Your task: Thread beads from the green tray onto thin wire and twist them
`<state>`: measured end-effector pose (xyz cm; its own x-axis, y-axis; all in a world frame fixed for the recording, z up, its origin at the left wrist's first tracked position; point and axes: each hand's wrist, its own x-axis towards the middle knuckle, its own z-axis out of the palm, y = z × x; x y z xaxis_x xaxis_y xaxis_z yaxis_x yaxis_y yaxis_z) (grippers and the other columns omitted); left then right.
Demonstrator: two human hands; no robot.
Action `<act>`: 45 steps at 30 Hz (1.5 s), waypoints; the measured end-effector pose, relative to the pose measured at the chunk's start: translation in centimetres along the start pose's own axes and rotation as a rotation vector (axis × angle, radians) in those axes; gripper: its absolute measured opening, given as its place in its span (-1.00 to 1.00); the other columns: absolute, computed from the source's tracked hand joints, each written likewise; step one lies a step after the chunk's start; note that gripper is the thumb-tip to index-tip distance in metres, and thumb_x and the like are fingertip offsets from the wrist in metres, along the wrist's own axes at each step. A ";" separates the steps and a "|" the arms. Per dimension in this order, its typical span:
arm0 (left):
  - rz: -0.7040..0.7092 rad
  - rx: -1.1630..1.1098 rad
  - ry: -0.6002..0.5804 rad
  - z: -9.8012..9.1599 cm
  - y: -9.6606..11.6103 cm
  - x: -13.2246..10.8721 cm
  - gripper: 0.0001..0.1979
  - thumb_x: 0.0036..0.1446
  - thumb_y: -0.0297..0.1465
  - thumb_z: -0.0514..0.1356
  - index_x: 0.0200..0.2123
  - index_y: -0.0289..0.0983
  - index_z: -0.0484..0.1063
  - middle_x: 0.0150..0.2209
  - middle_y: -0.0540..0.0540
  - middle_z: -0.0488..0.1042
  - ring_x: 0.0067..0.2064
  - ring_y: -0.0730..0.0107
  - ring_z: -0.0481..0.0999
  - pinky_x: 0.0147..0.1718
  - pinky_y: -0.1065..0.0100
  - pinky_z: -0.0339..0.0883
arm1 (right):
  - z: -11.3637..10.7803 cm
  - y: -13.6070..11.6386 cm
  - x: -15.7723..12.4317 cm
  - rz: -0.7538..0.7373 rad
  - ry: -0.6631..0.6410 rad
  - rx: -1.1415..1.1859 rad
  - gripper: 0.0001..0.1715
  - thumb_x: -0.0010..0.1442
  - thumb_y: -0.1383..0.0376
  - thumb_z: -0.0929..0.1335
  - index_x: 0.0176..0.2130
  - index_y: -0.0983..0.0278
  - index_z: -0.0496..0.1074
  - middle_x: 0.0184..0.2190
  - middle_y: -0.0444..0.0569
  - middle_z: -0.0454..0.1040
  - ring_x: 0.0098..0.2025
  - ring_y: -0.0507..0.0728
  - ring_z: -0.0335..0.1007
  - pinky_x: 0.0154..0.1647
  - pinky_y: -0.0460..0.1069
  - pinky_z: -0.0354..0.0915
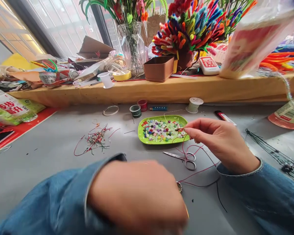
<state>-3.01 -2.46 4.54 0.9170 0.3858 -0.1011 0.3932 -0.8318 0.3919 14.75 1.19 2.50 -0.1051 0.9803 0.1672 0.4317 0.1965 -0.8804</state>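
Note:
In front of me my right hand (215, 138) is closed in a pinch over the right end of a green tray (147, 141) of mixed small beads. Thin red cord (182, 147) trails down from its fingertips. Below the tray lies a pair of silver scissors (187, 159), with loops of the cord over its handles. My left hand (139, 195) is in the foreground, smeared by motion and seen from the back. Its fingers are hidden, so its grip does not show. A small round metallic piece (179, 187) peeks out beside it, where red and dark cords meet.
Cord scraps (96, 139) lie left of the tray. Behind it are a green thread spool (135, 111), a white spool (195, 105) and a lighter (158, 108). Knotted black cords (271, 148) lie right. A cluttered ledge (88, 93) with vases runs along the back.

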 end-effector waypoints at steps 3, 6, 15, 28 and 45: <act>-0.093 -0.120 0.019 -3.5 -2.9 0.7 -0.77 0.04 -0.54 0.00 -0.36 -0.20 0.42 -0.38 0.08 0.50 -0.34 0.59 0.43 -0.32 0.56 0.23 | -0.1 0.1 0.1 -0.003 -0.004 0.015 -0.83 -0.05 0.21 0.32 -0.48 0.28 0.40 -0.58 -0.13 0.37 -0.59 -0.05 0.21 -0.60 -0.12 0.16; -0.277 -0.045 0.325 -2.7 -6.4 2.0 -0.82 0.03 -0.44 0.03 -0.36 -0.26 0.43 -0.37 0.01 0.48 -0.32 0.51 0.40 -0.31 0.48 0.22 | -0.1 0.2 0.1 0.006 -0.020 0.028 -0.82 -0.05 0.20 0.33 -0.48 0.29 0.40 -0.59 -0.13 0.37 -0.59 -0.05 0.20 -0.61 -0.12 0.14; -0.400 0.254 0.363 -0.3 -8.9 2.7 -0.83 -0.04 -0.46 0.07 -0.41 -0.16 0.44 -0.37 0.04 0.43 -0.25 0.39 0.29 -0.32 0.40 0.16 | -0.1 0.1 0.0 0.017 -0.032 0.037 -0.83 -0.04 0.22 0.33 -0.47 0.30 0.40 -0.62 -0.16 0.33 -0.60 -0.07 0.15 -0.65 -0.15 0.08; -0.361 0.123 0.360 0.0 -9.7 3.0 -0.86 -0.06 -0.26 0.13 -0.42 -0.09 0.47 -0.39 0.04 0.42 -0.26 0.38 0.25 -0.31 0.40 0.14 | 0.0 0.1 0.0 -0.003 -0.026 0.035 -0.85 -0.05 0.25 0.33 -0.48 0.31 0.40 -0.63 -0.16 0.33 -0.62 -0.07 0.16 -0.66 -0.15 0.09; -0.392 -1.436 0.727 1.0 -6.6 3.1 -0.89 -0.23 -0.44 0.28 -0.52 -0.30 0.43 -0.49 0.05 0.42 -0.54 0.69 0.28 -0.58 0.59 0.12 | 0.6 -1.0 -1.1 -0.121 0.052 0.119 -0.93 -0.06 0.33 0.33 -0.51 0.32 0.40 -0.63 -0.15 0.39 -0.61 -0.07 0.25 -0.64 -0.20 0.21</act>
<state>-2.73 3.80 0.76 0.3999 0.9070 -0.1318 -0.1792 0.2184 0.9593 13.92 -0.15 2.96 -0.1021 0.9499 0.2953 0.3095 0.3125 -0.8981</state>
